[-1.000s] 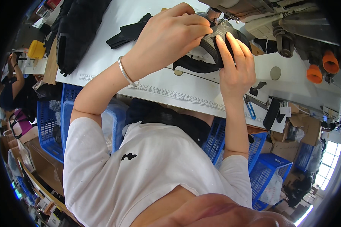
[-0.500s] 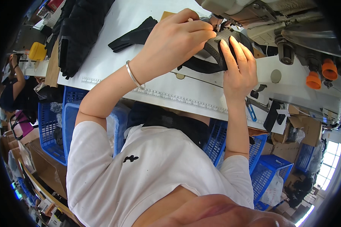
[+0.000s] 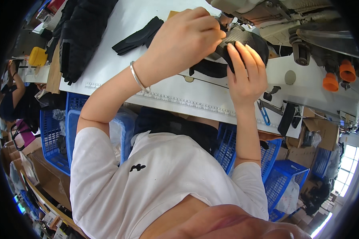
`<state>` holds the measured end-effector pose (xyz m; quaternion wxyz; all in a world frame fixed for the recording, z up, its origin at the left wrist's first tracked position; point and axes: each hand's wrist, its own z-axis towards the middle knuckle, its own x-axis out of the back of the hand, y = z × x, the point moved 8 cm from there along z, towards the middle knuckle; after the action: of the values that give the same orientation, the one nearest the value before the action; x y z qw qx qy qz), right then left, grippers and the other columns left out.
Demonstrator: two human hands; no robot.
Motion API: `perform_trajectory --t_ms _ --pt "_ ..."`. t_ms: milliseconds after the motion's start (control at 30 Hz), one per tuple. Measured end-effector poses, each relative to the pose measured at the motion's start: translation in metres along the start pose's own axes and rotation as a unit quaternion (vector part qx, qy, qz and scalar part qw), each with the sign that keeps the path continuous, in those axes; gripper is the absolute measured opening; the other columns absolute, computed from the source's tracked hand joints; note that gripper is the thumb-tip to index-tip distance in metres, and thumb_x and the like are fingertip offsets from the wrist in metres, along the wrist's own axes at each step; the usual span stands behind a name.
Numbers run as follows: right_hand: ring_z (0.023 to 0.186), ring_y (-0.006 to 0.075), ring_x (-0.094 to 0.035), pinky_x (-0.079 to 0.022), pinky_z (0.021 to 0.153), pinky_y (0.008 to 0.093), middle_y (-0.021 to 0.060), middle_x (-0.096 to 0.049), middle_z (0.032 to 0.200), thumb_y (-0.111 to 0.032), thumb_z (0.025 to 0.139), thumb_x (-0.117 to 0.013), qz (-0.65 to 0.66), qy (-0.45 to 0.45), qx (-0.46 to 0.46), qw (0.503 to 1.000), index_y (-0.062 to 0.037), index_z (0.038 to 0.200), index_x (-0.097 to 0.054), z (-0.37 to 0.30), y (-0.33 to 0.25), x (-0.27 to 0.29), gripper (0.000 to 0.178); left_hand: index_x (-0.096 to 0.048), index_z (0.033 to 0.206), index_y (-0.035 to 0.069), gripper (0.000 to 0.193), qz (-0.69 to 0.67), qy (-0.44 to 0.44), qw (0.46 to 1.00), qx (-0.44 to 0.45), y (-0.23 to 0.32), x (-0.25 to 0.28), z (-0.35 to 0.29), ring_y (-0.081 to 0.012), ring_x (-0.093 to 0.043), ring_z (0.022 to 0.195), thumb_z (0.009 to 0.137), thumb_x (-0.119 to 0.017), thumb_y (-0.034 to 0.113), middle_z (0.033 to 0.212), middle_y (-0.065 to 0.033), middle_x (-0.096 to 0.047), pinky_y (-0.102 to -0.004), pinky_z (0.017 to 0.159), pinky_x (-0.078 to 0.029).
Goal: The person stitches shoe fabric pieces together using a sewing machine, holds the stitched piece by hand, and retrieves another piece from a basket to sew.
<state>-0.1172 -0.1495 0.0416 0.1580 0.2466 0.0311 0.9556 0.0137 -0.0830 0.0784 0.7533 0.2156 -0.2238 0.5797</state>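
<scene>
Black mesh-panelled fabric piece (image 3: 249, 38) is lying on the white table (image 3: 119, 75), right at the presser foot of a sewing machine (image 3: 263, 22). The left hand (image 3: 189, 38) is reaching in from the left, its thumb and fingers drawn together and seemingly pinching the piece's edge beside the needle, though the hand itself is partly hiding the grip. The right hand (image 3: 249, 81) is steadying the piece from the near side, its fingers extended and slightly apart, their tips touching the dark edge. A silver bangle (image 3: 137, 77) is circling the left wrist. Along the table's near edge a ruler strip (image 3: 187, 102) is running, and blue-handled snips (image 3: 264, 114) are lying beyond its right end. Folded black strips (image 3: 135, 38) are resting left of the left hand, with bulky black fabric (image 3: 84, 40) lying farther left. Beyond, at the far left, a co-worker (image 3: 13, 99) is sitting near a yellow container (image 3: 37, 56).
</scene>
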Motion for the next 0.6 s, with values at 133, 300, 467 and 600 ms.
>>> perform_trajectory --t_ms 133,300,467,600 --pt "0.101 0.0212 -0.068 -0.058 0.076 0.0301 0.0007 -0.073 0.11 -0.005 0.066 -0.073 0.0 0.02 0.001 1.0 -0.0171 0.106 -0.079 -0.004 0.002 0.0 0.042 -0.075 0.099 0.006 0.021 -0.078 -0.024 0.989 0.127 -0.016 0.002 0.011 -0.0236 -0.065 0.085 0.079 -0.079 0.007 0.092 -0.005 -0.071 -0.034 0.073 -0.055" --pt "0.101 0.0208 -0.068 -0.058 0.075 0.0289 0.0005 -0.073 0.11 -0.005 0.071 -0.074 -0.005 0.013 -0.006 1.0 -0.0173 0.105 -0.08 -0.002 0.001 -0.001 0.037 -0.073 0.095 0.004 0.014 -0.065 0.008 0.996 0.068 -0.01 -0.005 -0.002 -0.0241 -0.066 0.089 0.081 -0.079 0.006 0.092 -0.0056 -0.07 -0.0341 0.075 -0.056" --pt "0.101 0.0204 -0.068 -0.057 0.073 0.0277 -0.0003 -0.073 0.11 -0.007 0.073 -0.074 0.0 0.009 -0.009 1.0 -0.0175 0.105 -0.08 -0.003 0.002 -0.001 0.034 -0.07 0.089 0.009 0.015 -0.02 0.051 0.998 0.004 -0.005 -0.006 -0.008 -0.019 -0.064 0.095 0.077 -0.079 0.01 0.093 0.0006 -0.067 -0.0327 0.075 -0.057" --pt "0.102 0.0205 -0.068 -0.057 0.073 0.0272 -0.0001 -0.073 0.111 -0.009 0.076 -0.073 -0.005 -0.004 -0.008 1.0 -0.0173 0.105 -0.08 -0.003 0.002 0.0 0.032 -0.073 0.092 0.003 0.018 -0.009 0.041 0.999 -0.011 -0.002 -0.009 -0.01 -0.0245 -0.067 0.094 0.075 -0.08 0.004 0.095 -0.004 -0.07 -0.0334 0.079 -0.058"
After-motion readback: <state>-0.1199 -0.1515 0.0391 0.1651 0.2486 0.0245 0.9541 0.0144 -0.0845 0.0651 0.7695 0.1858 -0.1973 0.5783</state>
